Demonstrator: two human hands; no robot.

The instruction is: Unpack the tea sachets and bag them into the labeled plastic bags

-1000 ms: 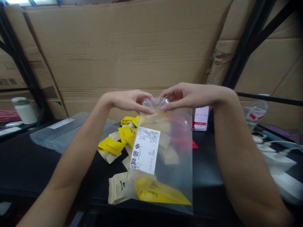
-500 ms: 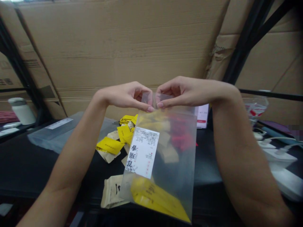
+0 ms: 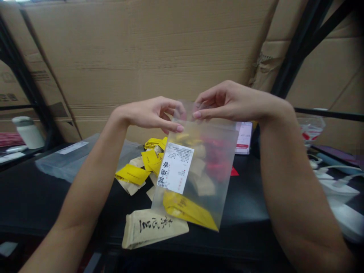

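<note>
A translucent plastic bag with a white printed label hangs from both hands above the table. Inside, a yellow packet lies along its bottom. My left hand pinches the bag's top flap between thumb and fingers. Close beside it, my right hand pinches the same top edge. Below the bag's lower left corner rests a beige paper packet with black characters. Yellow packets and beige ones lie in a pile behind the bag; red packets show blurred through its plastic.
Clear plastic bags lie on the black table at the left, near a white bottle. A lit phone stands behind. White chargers with cables sit at the right. Cardboard walls the back.
The bag has risen and swung away from me, uncovering more of the beige packet beneath it. My right hand has moved up slightly; both hands keep their pinch.
</note>
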